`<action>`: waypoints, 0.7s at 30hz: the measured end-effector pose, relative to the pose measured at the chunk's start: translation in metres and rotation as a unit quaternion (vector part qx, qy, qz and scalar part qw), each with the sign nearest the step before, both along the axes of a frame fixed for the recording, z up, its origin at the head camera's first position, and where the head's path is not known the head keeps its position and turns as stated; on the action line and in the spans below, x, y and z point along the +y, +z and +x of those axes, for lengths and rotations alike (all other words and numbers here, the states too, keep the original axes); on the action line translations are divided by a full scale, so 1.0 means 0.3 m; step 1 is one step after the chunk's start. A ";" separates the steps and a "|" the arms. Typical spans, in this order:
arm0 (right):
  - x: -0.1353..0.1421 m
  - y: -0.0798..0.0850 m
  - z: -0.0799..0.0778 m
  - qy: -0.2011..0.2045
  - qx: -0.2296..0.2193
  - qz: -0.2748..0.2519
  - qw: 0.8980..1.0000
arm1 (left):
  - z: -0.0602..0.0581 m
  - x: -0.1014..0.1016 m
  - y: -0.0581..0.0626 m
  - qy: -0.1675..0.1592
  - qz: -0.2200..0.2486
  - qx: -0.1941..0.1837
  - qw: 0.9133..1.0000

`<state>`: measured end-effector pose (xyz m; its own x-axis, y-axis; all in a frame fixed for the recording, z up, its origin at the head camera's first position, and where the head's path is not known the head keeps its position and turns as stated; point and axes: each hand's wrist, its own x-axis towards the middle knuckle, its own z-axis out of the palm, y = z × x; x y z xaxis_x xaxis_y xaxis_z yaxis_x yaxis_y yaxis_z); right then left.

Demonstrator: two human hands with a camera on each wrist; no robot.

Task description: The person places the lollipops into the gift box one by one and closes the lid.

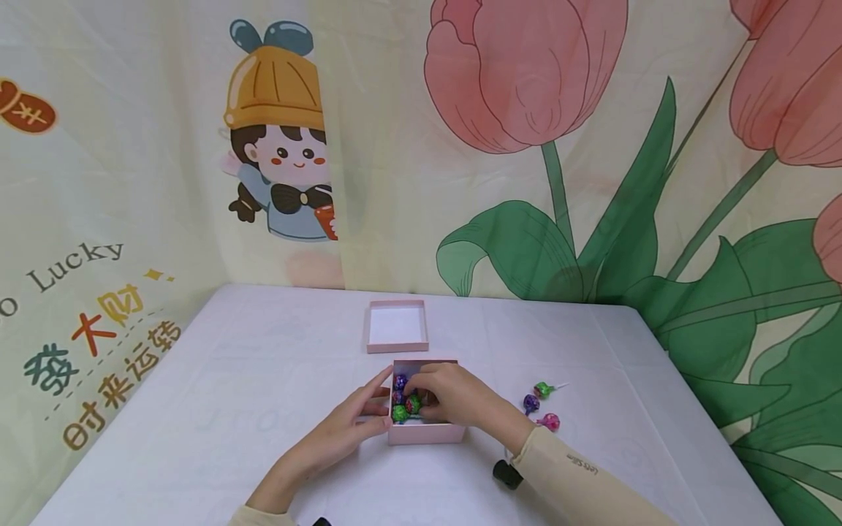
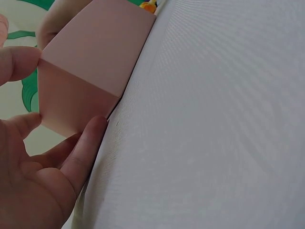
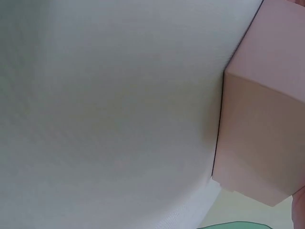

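Observation:
A pink open box (image 1: pixel 426 435) stands on the table with several wrapped lollipops (image 1: pixel 400 413) inside, green, red and purple. My left hand (image 1: pixel 342 424) touches the box's left side; in the left wrist view the thumb and fairly straight fingers of the left hand (image 2: pixel 47 179) rest against the pink wall (image 2: pixel 78 102). Over the box's right half, my right hand (image 1: pixel 454 394) reaches in with bent fingers next to the lollipops. Its fingertips are hidden, so a hold on any lollipop does not show. The right wrist view catches mostly the box's outer wall (image 3: pixel 259 129).
A shallow pink lid (image 1: pixel 397 348) lies behind the box, white inside up. To the right lie a green-and-red lollipop (image 1: pixel 543 390), a purple one (image 1: pixel 531 403) and a pink one (image 1: pixel 550 421). A black object (image 1: pixel 507 475) is near the right forearm. Printed cloth hangs behind the table.

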<state>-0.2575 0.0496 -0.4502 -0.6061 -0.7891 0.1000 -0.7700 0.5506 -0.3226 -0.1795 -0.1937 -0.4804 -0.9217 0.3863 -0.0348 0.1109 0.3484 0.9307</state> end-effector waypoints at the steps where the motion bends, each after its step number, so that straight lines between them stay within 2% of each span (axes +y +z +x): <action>1: 0.000 0.001 0.000 0.001 0.000 -0.002 1.000 | 0.000 0.000 -0.001 0.000 0.000 0.000 1.000; 13: 0.011 0.000 -0.008 0.029 -0.006 -0.034 0.999 | 0.004 -0.004 -0.002 0.002 0.001 0.010 1.000; 21: 0.049 0.014 -0.015 0.042 0.000 -0.086 0.995 | 0.003 -0.003 -0.003 -0.001 -0.002 0.019 1.000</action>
<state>-0.2621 0.0645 -0.4460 -0.5389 -0.8080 0.2383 -0.8108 0.4207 -0.4069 -0.1786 -0.1945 -0.4813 -0.9219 0.3874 -0.0010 0.1470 0.3521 0.9243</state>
